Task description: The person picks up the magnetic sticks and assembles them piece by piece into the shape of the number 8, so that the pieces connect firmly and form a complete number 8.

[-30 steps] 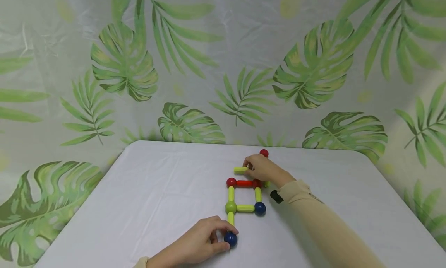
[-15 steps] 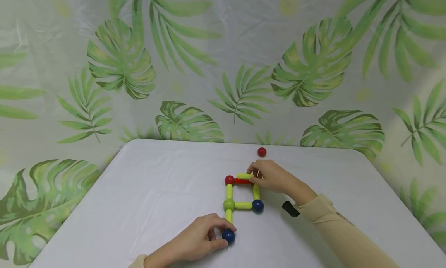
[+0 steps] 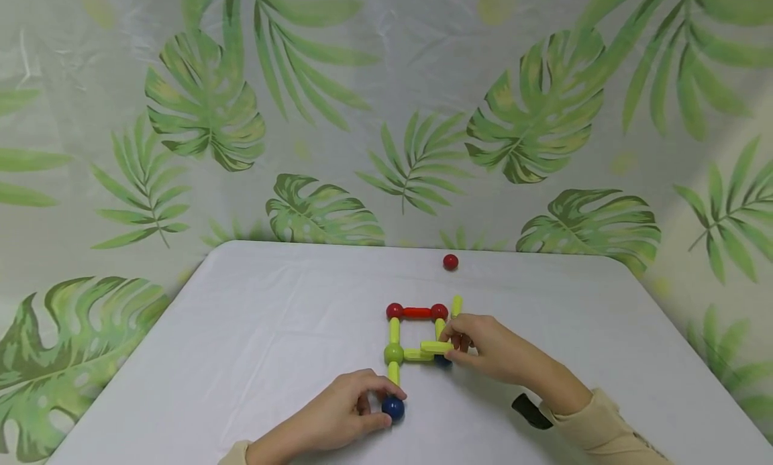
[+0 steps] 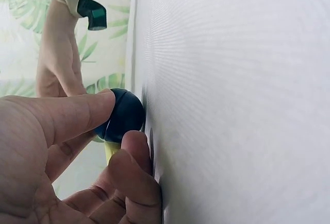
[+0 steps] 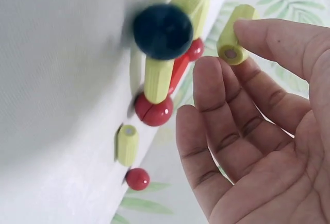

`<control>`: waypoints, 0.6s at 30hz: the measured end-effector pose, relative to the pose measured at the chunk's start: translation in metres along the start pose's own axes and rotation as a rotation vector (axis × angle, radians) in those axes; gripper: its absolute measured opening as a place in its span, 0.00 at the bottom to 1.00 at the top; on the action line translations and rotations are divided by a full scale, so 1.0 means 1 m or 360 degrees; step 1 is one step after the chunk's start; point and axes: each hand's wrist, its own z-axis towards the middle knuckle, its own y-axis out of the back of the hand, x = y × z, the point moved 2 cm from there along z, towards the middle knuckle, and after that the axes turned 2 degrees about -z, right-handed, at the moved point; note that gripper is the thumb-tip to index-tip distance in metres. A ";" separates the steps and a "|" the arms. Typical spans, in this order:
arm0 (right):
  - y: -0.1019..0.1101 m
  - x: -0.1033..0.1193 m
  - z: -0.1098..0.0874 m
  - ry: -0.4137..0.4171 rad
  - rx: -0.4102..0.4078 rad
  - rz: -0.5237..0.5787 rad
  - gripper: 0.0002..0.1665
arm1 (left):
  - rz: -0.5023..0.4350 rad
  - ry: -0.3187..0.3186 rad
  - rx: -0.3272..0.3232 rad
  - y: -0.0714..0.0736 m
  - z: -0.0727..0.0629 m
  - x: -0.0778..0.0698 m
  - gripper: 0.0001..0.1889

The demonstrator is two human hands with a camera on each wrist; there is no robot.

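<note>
My left hand point(image 3: 347, 411) holds a dark blue ball point(image 3: 392, 408) between thumb and fingers, at the near end of a figure of magnetic balls and rods. A yellow-green rod joins this ball to a green ball point(image 3: 394, 353), one corner of a square. Two red balls with a red rod point(image 3: 417, 313) between them form its far side. At its near right corner is a second blue ball point(image 5: 163, 31). Above that corner, my right hand point(image 3: 492, 347) pinches a loose yellow-green magnetic rod point(image 5: 237, 31), which hangs apart from the figure in the right wrist view.
Right of the square lies another yellow-green rod point(image 3: 457, 306). Farther back, a single red ball point(image 3: 450, 262) rests near the far edge of the white table point(image 3: 290, 304). A leaf-patterned sheet point(image 3: 423, 116) hangs behind the table.
My right hand has carried the pinched rod from behind the square, over its red side, to above the near right blue ball. My left hand keeps its hold on the other blue ball.
</note>
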 end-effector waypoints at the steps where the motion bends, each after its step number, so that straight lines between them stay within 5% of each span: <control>1: -0.001 0.002 -0.004 0.0006 0.0011 0.0025 0.08 | 0.0000 0.0001 0.0002 0.000 0.000 0.000 0.15; 18: -0.029 0.024 -0.029 0.0031 0.0256 0.0210 0.07 | -0.0029 0.0019 0.0007 0.000 0.001 -0.003 0.15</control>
